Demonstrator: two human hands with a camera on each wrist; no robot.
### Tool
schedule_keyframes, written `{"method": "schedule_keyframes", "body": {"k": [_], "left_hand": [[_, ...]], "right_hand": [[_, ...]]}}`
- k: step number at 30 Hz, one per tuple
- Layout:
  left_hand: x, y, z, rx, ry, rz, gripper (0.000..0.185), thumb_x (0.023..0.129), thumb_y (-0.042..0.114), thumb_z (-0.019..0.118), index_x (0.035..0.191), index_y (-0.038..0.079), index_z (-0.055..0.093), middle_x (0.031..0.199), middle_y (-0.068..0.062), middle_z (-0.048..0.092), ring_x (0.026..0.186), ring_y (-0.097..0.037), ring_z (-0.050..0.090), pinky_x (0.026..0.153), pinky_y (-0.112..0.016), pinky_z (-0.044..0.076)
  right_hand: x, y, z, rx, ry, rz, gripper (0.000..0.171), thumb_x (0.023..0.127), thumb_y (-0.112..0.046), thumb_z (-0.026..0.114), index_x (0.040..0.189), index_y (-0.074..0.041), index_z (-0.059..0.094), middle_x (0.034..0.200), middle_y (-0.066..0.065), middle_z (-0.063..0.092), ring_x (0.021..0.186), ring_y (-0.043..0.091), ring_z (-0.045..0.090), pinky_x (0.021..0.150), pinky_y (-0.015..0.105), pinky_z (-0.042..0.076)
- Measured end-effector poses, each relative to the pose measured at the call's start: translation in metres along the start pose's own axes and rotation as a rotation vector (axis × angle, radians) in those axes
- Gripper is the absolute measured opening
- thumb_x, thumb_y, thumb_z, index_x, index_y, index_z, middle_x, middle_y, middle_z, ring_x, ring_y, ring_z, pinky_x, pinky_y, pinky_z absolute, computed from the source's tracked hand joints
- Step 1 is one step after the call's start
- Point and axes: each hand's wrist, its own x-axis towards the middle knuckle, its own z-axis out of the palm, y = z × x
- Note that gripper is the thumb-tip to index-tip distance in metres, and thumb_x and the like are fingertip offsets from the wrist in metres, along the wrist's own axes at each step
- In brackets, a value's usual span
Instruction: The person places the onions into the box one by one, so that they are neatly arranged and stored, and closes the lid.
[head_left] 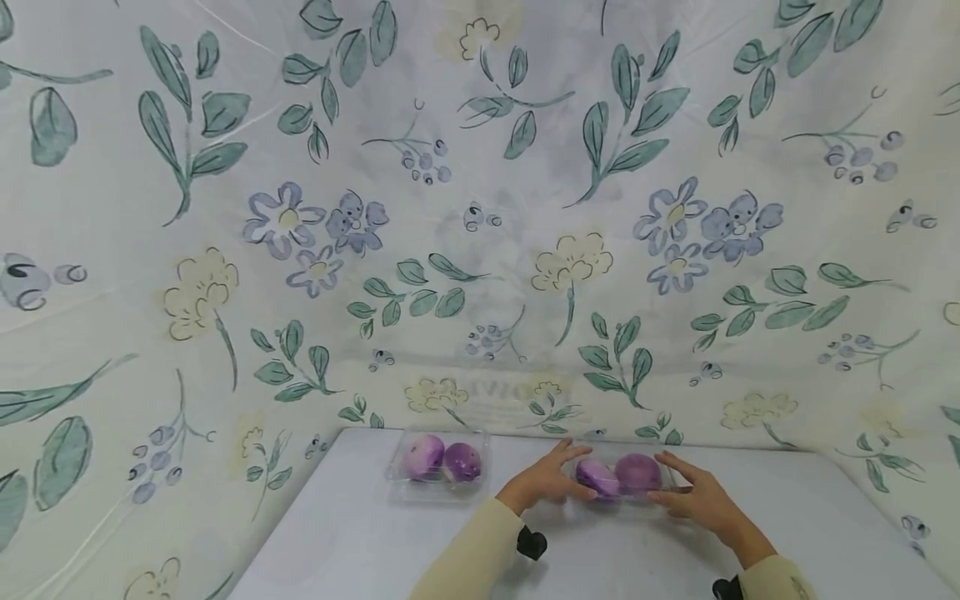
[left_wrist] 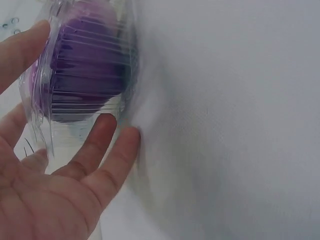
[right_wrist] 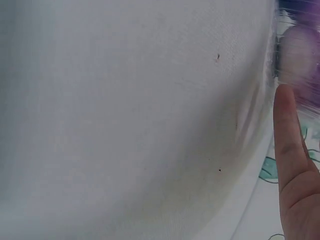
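At the back of the table, on the right, sits a clear plastic box (head_left: 626,501) with two round purple vegetables (head_left: 637,473) inside. They look like onions, though the plastic blurs them. My left hand (head_left: 546,481) lies at its left end, thumb toward the near side and fingers toward the far side. In the left wrist view those fingers (left_wrist: 122,157) are spread and fairly straight, close against the plastic. The right hand (head_left: 701,498) is at the opposite end, and one straight finger (right_wrist: 290,135) reaches the box's edge in the right wrist view. Its other fingers are mostly out of that view.
Another clear box (head_left: 401,492) with two similar purple-and-white vegetables (head_left: 462,462) stands to the left. The white table (head_left: 337,533) runs back to a floral-printed cloth (head_left: 510,208) hanging behind it. Light-coloured sleeves (head_left: 471,557) cover the forearms.
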Motion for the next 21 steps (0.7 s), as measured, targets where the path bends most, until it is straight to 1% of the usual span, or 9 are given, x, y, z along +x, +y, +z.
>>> {"method": "schedule_keyframes", "body": {"k": [3,6,8,10,12,15,18,19,21], "left_hand": [[0.002,0.000,0.000,-0.049,0.001,-0.010,0.074,0.081,0.010,0.081,0.146,0.026,0.049,0.168,-0.009,0.007,0.139,-0.043,0.040,0.089,-0.047,0.058],[0.003,0.001,0.000,-0.051,0.010,-0.017,0.075,0.081,0.010,0.080,0.147,0.026,0.047,0.168,-0.008,0.005,0.141,-0.044,0.038,0.089,-0.047,0.058],[0.003,0.002,0.000,-0.015,0.017,-0.015,0.076,0.082,0.012,0.080,0.149,0.025,0.046,0.168,-0.009,0.006,0.144,-0.045,0.033,0.091,-0.048,0.056],[0.003,0.005,0.001,0.053,0.030,-0.005,0.077,0.083,0.015,0.080,0.150,0.024,0.044,0.167,-0.011,0.008,0.147,-0.045,0.027,0.101,-0.053,0.050],[0.001,0.008,0.002,0.138,0.044,0.008,0.078,0.084,0.019,0.079,0.151,0.022,0.042,0.167,-0.013,0.010,0.148,-0.044,0.023,0.108,-0.058,0.041],[-0.005,0.016,0.004,0.274,0.055,0.032,0.081,0.085,0.029,0.078,0.154,0.020,0.036,0.165,-0.019,0.012,0.149,-0.044,0.023,0.114,-0.061,0.031],[-0.018,0.031,0.003,0.414,0.038,0.030,0.089,0.085,0.041,0.076,0.157,0.023,0.029,0.164,-0.022,0.013,0.148,-0.043,0.027,0.111,-0.061,0.036],[-0.024,0.038,0.000,0.457,0.020,0.032,0.090,0.085,0.046,0.075,0.158,0.024,0.027,0.164,-0.021,0.015,0.148,-0.042,0.027,0.111,-0.060,0.037],[-0.038,0.052,-0.009,0.535,-0.026,0.063,0.089,0.087,0.050,0.071,0.158,0.025,0.025,0.164,-0.017,0.019,0.149,-0.038,0.026,0.114,-0.058,0.035]], "right_hand": [[0.002,-0.001,0.000,0.004,-0.005,0.009,0.085,0.087,-0.025,0.077,0.153,0.001,0.030,0.161,0.029,0.011,0.128,0.054,0.048,0.085,0.041,0.060],[0.004,-0.003,0.001,-0.004,-0.003,0.016,0.086,0.086,-0.027,0.077,0.153,0.000,0.030,0.162,0.027,0.011,0.128,0.053,0.049,0.084,0.040,0.060],[0.004,-0.004,0.001,-0.020,-0.004,0.011,0.085,0.087,-0.027,0.077,0.153,-0.001,0.030,0.162,0.027,0.011,0.127,0.051,0.051,0.084,0.040,0.060],[0.004,-0.005,0.001,-0.036,0.000,0.007,0.084,0.086,-0.027,0.077,0.152,-0.001,0.032,0.162,0.026,0.013,0.126,0.050,0.053,0.082,0.040,0.060],[0.004,-0.007,0.000,-0.060,-0.012,-0.011,0.084,0.087,-0.027,0.077,0.152,0.000,0.031,0.161,0.029,0.013,0.125,0.052,0.052,0.082,0.042,0.060],[0.004,-0.010,-0.003,-0.118,-0.011,-0.015,0.085,0.086,-0.030,0.077,0.152,-0.001,0.032,0.160,0.031,0.015,0.126,0.055,0.049,0.084,0.046,0.059],[0.001,-0.015,-0.007,-0.185,-0.003,-0.014,0.087,0.088,-0.035,0.074,0.154,-0.003,0.028,0.160,0.031,0.015,0.130,0.057,0.044,0.093,0.056,0.053],[-0.001,-0.018,-0.009,-0.207,0.010,-0.002,0.087,0.089,-0.038,0.073,0.154,-0.004,0.027,0.161,0.030,0.015,0.131,0.057,0.042,0.095,0.058,0.051],[-0.007,-0.022,-0.014,-0.276,0.040,-0.001,0.086,0.091,-0.042,0.068,0.155,-0.004,0.024,0.161,0.030,0.013,0.134,0.056,0.040,0.099,0.064,0.045]]}}
